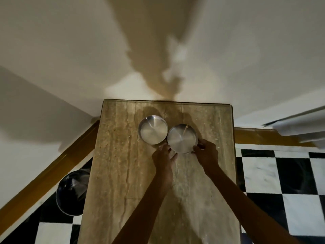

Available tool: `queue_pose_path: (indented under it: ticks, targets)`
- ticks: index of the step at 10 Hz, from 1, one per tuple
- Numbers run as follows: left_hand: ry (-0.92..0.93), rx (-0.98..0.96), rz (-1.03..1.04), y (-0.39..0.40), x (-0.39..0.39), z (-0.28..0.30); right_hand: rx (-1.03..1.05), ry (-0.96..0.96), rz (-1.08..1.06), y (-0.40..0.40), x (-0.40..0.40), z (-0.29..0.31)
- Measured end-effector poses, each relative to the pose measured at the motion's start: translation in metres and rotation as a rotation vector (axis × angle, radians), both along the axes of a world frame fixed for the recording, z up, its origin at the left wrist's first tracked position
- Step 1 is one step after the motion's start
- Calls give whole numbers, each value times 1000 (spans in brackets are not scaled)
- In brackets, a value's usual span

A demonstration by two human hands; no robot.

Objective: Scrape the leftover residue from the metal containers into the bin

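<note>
so the count: two round metal containers, one further left (152, 129) and one right beside it (182, 138), one stone-look desk (123, 173), one dark bin (73, 191) on the floor, and two hands, left (162, 155) plus right (205, 152)

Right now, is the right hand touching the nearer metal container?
Touching. The head view shows the right hand with fingertips on the nearer metal container rim.

Far end of the counter (123, 173) is pretty crowded: two metal containers (152, 129) (182, 138) sit touching, wall right behind. Plenty of bare stone is left nearer and on both flanks. The bin (72, 192) is tucked low off the left edge.
</note>
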State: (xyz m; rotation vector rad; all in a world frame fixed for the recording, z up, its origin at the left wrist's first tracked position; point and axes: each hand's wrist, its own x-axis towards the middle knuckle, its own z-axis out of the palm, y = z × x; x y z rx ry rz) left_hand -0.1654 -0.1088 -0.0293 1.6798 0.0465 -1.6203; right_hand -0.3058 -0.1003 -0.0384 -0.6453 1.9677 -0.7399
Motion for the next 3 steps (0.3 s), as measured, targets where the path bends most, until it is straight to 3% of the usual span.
queue_pose_path:
  ticks: [1,3]
  targets:
    - [122,-32,47,-2,2,9,-34,-52,-108,3,-4,0]
    - [217,-8,-270,-1,24,26,-68,42,-100,22,5,41]
